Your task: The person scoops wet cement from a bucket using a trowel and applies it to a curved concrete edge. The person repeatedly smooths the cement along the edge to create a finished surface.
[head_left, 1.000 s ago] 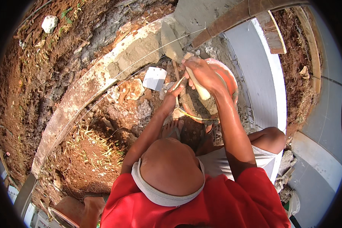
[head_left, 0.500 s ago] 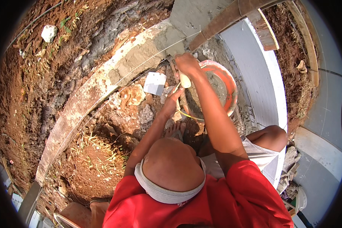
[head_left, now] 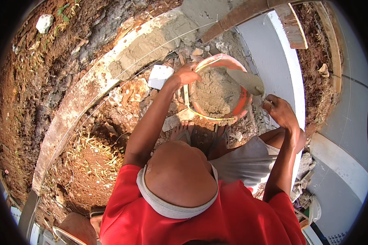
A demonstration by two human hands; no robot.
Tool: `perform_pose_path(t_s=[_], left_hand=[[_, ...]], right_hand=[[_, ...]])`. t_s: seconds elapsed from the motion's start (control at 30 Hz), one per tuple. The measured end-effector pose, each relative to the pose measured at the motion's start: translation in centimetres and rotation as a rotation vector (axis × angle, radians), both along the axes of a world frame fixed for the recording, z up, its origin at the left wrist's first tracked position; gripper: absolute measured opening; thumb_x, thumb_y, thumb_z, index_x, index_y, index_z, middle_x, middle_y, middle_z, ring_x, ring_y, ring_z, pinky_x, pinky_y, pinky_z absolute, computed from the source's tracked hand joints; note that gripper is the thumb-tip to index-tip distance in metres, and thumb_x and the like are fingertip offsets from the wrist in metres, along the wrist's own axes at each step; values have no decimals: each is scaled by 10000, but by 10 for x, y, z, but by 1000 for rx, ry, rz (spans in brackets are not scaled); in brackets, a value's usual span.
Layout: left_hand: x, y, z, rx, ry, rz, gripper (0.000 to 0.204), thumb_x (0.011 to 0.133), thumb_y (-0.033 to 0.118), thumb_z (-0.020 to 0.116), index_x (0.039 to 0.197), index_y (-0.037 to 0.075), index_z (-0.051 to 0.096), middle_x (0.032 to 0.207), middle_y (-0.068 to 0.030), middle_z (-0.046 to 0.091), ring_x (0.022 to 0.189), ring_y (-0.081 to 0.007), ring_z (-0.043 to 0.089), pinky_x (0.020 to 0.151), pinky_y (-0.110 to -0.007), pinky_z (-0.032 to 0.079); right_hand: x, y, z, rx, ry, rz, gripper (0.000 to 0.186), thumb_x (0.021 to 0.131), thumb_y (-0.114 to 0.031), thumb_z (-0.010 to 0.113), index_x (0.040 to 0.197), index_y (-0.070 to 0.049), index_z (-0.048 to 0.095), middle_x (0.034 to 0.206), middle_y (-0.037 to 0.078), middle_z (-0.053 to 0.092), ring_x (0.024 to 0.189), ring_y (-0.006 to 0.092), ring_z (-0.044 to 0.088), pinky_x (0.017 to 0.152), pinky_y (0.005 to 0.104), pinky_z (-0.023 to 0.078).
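Observation:
An orange bucket (head_left: 243,110) with grey wet mortar (head_left: 214,93) in it stands in front of me, its yellow-green handle hanging down on the near side. My left hand (head_left: 187,74) is closed on the bucket's far-left rim. To the right of the bucket, my right hand (head_left: 280,111) grips a mortar-coated trowel (head_left: 246,80). The trowel's blade reaches over the bucket's right rim, above the mortar; my fingers hide most of its handle.
A curved low wall (head_left: 86,92) with fresh mortar on its far stretch runs along the left, a string line above it. Beside the bucket lies a white block (head_left: 160,76) among broken stones. A grey wall (head_left: 270,57) stands at right; a brown beam (head_left: 237,19) crosses the far side.
My right hand has swung with the trowel from the wall's far end back to the bucket's right side. My left hand has moved up onto the rim, and the bucket's mortar is more exposed.

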State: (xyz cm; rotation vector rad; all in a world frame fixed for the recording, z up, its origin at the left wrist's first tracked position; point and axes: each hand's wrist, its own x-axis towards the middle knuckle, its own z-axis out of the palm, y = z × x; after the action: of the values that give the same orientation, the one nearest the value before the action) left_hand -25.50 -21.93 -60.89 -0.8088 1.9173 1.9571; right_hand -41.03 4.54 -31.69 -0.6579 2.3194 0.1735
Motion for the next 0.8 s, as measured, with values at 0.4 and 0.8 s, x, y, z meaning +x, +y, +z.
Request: perform_pose_path(t_s=[0.4,0.8], left_hand=[[81,64,131,-86,-78,151,413,825,121,727,1229,33,723,827,-149,715,744,-232,684,725,-402,546],[167,59,243,-334,-243,443,372,789,49,680,1159,66,713,815,-228,700,754,-319,724,753,-464,553]], right_hand=[[12,7,-50,-41,28,29,388,926,-264,693,1244,-44,718,1081,307,734,1054,475,707,946,541,545],[46,-62,-69,-219,-297,519,363,928,-176,693,1218,37,654,1057,314,710,1072,490,668,913,542,510]])
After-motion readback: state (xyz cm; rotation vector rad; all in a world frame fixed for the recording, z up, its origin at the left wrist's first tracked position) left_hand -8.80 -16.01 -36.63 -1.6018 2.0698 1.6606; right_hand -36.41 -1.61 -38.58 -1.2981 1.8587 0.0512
